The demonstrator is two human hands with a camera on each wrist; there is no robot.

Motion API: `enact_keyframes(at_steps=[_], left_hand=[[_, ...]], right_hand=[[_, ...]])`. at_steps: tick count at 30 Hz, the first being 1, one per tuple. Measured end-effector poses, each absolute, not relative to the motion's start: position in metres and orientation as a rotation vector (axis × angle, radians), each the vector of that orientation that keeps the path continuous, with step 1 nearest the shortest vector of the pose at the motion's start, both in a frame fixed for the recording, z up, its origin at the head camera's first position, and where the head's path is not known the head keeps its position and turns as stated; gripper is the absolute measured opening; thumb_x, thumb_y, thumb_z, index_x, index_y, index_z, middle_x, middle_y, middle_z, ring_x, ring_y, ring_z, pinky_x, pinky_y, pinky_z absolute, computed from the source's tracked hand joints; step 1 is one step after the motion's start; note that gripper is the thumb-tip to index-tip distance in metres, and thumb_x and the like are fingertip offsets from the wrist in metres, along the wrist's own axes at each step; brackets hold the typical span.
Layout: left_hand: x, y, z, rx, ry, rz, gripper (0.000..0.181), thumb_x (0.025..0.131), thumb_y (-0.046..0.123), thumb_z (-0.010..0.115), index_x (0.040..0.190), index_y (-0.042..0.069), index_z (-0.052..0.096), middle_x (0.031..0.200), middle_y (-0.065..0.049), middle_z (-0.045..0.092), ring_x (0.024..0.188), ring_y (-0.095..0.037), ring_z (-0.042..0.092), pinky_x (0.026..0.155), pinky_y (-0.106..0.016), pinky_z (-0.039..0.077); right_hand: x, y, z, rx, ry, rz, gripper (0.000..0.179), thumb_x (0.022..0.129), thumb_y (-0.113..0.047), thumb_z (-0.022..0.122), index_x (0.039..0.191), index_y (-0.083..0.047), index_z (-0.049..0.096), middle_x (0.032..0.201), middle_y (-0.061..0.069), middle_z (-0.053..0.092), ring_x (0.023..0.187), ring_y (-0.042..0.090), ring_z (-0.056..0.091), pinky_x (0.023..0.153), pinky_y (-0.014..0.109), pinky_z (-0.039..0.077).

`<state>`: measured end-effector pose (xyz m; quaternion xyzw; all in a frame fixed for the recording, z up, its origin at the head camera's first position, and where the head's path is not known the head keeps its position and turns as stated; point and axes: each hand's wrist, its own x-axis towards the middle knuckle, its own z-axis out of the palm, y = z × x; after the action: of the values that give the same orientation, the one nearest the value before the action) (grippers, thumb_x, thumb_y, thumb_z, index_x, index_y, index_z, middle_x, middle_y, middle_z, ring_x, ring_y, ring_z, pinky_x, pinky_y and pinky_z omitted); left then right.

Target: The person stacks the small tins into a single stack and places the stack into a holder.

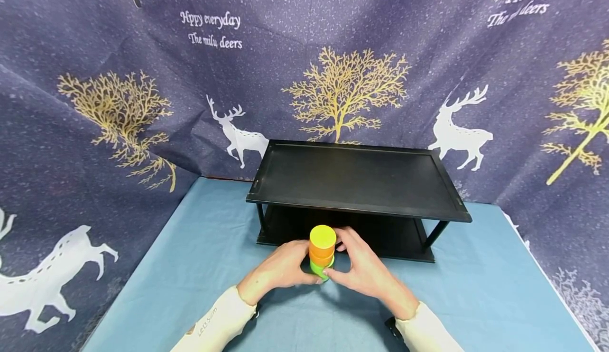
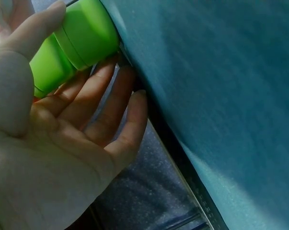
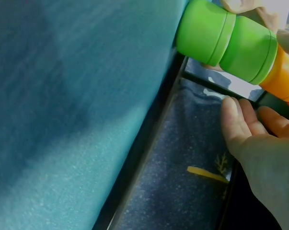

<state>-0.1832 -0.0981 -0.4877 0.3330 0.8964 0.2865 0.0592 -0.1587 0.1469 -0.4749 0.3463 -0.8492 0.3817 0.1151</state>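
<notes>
A small upright stack of stacking cups (image 1: 322, 251) stands on the blue cloth, yellow on top, orange beneath, green at the bottom. In the right wrist view the two green cups (image 3: 247, 48) and part of an orange cup (image 3: 281, 72) show. My left hand (image 1: 283, 267) grips the lower stack, its thumb (image 2: 43, 28) lying across a green cup (image 2: 89, 33) and its fingers behind. From the other side my right hand (image 1: 363, 267) holds the stack higher up, around the orange part, its outer fingers (image 3: 233, 120) standing away from the cups.
Just behind the stack stands a black two-tier shelf (image 1: 352, 177), its lower board (image 1: 399, 243) near my fingertips. Blue cloth (image 1: 190, 246) covers the table. A dark curtain (image 1: 266, 77) with deer and trees hangs behind and at the sides.
</notes>
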Motion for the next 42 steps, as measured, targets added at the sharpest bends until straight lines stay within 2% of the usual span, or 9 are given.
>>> enact_keyframes(at_steps=[6, 26, 42], left_hand=[[-0.1828, -0.0986, -0.4871, 1.028, 2.719, 0.864, 0.056, 0.080, 0.041, 0.094, 0.126, 0.022, 0.068, 0.114, 0.012, 0.071, 0.100, -0.006, 0.064, 0.097, -0.032, 0.056], [-0.1839, -0.0983, -0.4882, 0.992, 2.700, 0.870, 0.057, 0.079, 0.038, 0.095, 0.128, 0.025, 0.067, 0.116, 0.015, 0.069, 0.101, -0.005, 0.063, 0.099, -0.031, 0.055], [-0.1834, -0.0985, -0.4860, 1.040, 2.710, 0.891, 0.054, 0.079, 0.035, 0.096, 0.124, 0.022, 0.069, 0.111, 0.013, 0.071, 0.096, -0.004, 0.065, 0.094, -0.029, 0.056]], right_hand=[[-0.1567, 0.1455, -0.4751, 0.974, -2.592, 1.107, 0.080, 0.079, -0.025, 0.096, 0.145, -0.011, 0.053, 0.127, -0.005, 0.057, 0.112, 0.012, 0.058, 0.095, 0.038, 0.060], [-0.1580, 0.1435, -0.4818, 0.997, -2.622, 1.090, 0.067, 0.079, -0.019, 0.095, 0.134, -0.010, 0.058, 0.118, -0.004, 0.058, 0.106, 0.015, 0.062, 0.091, 0.040, 0.061], [-0.1565, 0.1424, -0.4814, 0.997, -2.747, 1.069, 0.063, 0.080, -0.015, 0.094, 0.132, -0.012, 0.059, 0.120, -0.002, 0.063, 0.105, 0.013, 0.062, 0.091, 0.041, 0.061]])
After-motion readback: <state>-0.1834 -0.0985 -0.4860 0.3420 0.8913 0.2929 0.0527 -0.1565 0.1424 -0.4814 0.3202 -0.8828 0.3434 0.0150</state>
